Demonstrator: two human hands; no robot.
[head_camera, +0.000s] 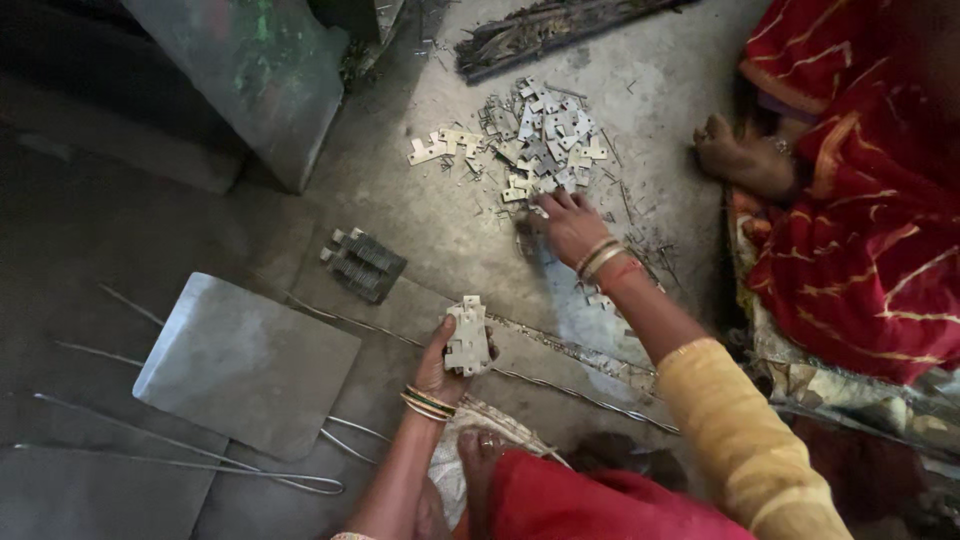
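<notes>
Gathering metal plates, partway done.
My left hand (440, 365) grips a stack of plates (468, 337); my right hand (568, 225), fingers spread, touches the loose pile (540, 140) at one o'clock, mostly ungathered.

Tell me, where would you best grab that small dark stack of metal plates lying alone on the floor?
Probably by its two long sides, coming from above: the dark stack lies flat, apart from the loose pile, with bare floor around it for fingers.

We find bare floor (440, 215) open between the pile (540, 140) and the stacked pieces (362, 263); a foot (740, 155) crowds the pile's right, a plate (245, 362) and wires (180, 445) block the left.
</notes>
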